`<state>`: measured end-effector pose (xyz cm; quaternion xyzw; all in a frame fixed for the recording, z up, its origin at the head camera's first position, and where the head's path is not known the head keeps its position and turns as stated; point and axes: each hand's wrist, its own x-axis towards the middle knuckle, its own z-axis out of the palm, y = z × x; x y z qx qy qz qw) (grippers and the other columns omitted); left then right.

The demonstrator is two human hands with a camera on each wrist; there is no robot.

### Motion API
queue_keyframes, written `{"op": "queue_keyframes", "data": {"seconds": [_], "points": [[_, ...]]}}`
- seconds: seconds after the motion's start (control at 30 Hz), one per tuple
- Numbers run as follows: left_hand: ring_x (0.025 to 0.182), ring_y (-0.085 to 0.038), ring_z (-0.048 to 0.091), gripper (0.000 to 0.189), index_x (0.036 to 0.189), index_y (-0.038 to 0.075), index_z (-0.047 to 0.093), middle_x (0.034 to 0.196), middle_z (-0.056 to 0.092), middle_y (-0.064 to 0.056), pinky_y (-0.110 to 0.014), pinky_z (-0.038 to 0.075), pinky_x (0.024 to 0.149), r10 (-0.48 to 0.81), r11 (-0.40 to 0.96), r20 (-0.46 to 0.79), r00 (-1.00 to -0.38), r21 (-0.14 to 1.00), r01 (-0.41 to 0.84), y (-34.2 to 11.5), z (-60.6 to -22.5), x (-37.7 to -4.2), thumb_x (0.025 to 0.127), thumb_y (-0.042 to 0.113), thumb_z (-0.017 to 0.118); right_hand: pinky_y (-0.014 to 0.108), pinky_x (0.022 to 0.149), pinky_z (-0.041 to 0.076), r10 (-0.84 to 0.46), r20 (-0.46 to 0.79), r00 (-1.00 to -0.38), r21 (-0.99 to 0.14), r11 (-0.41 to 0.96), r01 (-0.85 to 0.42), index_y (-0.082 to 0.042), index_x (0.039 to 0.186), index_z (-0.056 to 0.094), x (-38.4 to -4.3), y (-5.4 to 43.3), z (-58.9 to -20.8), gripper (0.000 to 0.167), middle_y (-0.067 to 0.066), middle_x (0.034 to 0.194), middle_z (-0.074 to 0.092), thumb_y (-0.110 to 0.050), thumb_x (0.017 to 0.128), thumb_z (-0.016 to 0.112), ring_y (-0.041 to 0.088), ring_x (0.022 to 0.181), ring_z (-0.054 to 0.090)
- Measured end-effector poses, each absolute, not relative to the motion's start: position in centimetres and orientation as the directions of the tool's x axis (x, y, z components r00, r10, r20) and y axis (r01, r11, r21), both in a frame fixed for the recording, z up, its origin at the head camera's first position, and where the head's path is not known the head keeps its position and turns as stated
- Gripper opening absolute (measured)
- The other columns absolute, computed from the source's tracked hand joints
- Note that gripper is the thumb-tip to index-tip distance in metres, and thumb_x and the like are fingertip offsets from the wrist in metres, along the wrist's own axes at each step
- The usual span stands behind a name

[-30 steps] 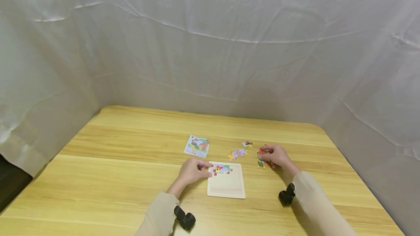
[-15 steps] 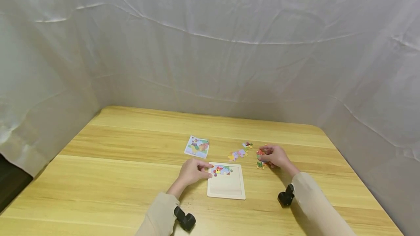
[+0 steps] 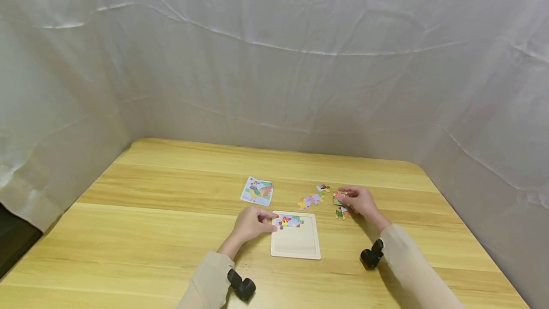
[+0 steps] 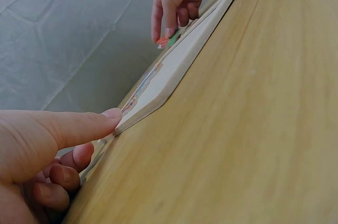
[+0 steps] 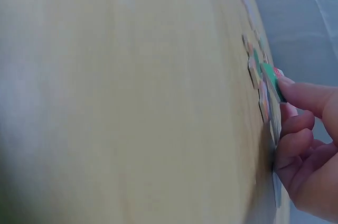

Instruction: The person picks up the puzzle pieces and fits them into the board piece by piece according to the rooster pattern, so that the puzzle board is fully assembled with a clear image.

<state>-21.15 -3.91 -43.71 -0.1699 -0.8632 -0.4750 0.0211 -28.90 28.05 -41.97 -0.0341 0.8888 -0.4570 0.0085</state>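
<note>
A square wooden puzzle tray (image 3: 296,247) lies on the table, a few joined jigsaw pieces (image 3: 290,221) along its upper left. My left hand (image 3: 250,224) holds the tray at its left edge. In the left wrist view, the thumb (image 4: 92,127) lies straight over the tray's corner with other fingers curled beside it. My right hand (image 3: 360,201) pinches a red and green jigsaw piece (image 3: 339,198) between thumb and fingers. The right wrist view shows that green-edged piece (image 5: 272,80) tilted, close over loose pieces (image 5: 254,71).
A printed picture card (image 3: 257,191) lies beyond the tray. Loose pastel pieces (image 3: 311,200) and a darker piece (image 3: 323,188) lie between tray and right hand. More loose pieces (image 3: 341,212) sit under that hand. A grey curtain (image 3: 274,85) encloses the table's far side.
The right hand has shifted slightly left and away from me with the red and green jigsaw piece, uncovering more of the loose pieces below. The left hand and the tray stay in place.
</note>
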Motion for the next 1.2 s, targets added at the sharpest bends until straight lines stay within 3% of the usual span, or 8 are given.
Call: {"op": "queue_keyframes", "data": {"seconds": [0.27,0.5,0.8,0.97,1.2], "points": [[0.05,-0.006,0.038,0.024,0.092,0.005,0.071,0.054,0.046,0.006,-0.021,0.031,0.05,0.272,0.497,0.199,-0.941,0.809,0.315,-3.9,-43.7,-21.2,0.07,0.013,0.075,0.021,0.041,0.033,-0.034,-0.039,-0.999,-0.888,0.459,0.019,0.009,0.112,0.056,-28.7,27.6,-41.4,0.034,0.003,0.069,0.059,-0.007,0.083,0.062,0.006,0.044,0.036],[0.05,-0.006,0.038,0.023,0.091,0.005,0.071,0.054,0.047,0.006,-0.021,0.031,0.051,0.274,0.496,0.205,-0.939,0.807,0.321,-3.9,-43.7,-21.1,0.07,0.013,0.075,0.022,0.044,0.036,-0.023,-0.076,-0.997,-0.907,0.416,0.059,0.009,0.103,0.061,-28.6,27.1,-41.2,0.03,0.003,0.065,0.059,-0.012,0.082,0.064,0.008,0.047,0.041],[0.05,-0.006,0.039,0.024,0.092,0.005,0.071,0.055,0.047,0.006,-0.021,0.031,0.051,0.273,0.503,0.202,-0.941,0.804,0.319,-3.9,-43.7,-21.2,0.07,0.013,0.075,0.021,0.045,0.037,-0.102,-0.136,-0.985,-0.931,0.352,0.092,0.01,0.103,0.06,-28.0,26.2,-41.0,0.027,0.004,0.061,0.052,-0.011,0.086,0.059,0.008,0.048,0.041],[0.051,-0.007,0.038,0.024,0.091,0.005,0.071,0.054,0.047,0.006,-0.021,0.031,0.051,0.266,0.501,0.203,-0.942,0.806,0.315,-3.9,-43.7,-21.2,0.069,0.013,0.075,0.02,0.047,0.044,-0.171,-0.157,-0.973,-0.961,0.255,0.11,0.015,0.106,0.054,-27.7,25.8,-41.0,0.028,0.007,0.069,0.058,-0.006,0.088,0.055,0.008,0.051,0.051],[0.051,-0.007,0.038,0.024,0.091,0.005,0.071,0.054,0.047,0.006,-0.021,0.031,0.051,0.261,0.496,0.194,-0.946,0.814,0.303,-3.9,-43.8,-21.2,0.069,0.013,0.076,0.027,0.061,0.05,-0.264,-0.187,-0.946,-0.982,0.068,0.175,0.023,0.111,0.043,-27.4,25.2,-40.9,0.03,0.016,0.082,0.061,0.006,0.088,0.049,0.018,0.063,0.063]]}}
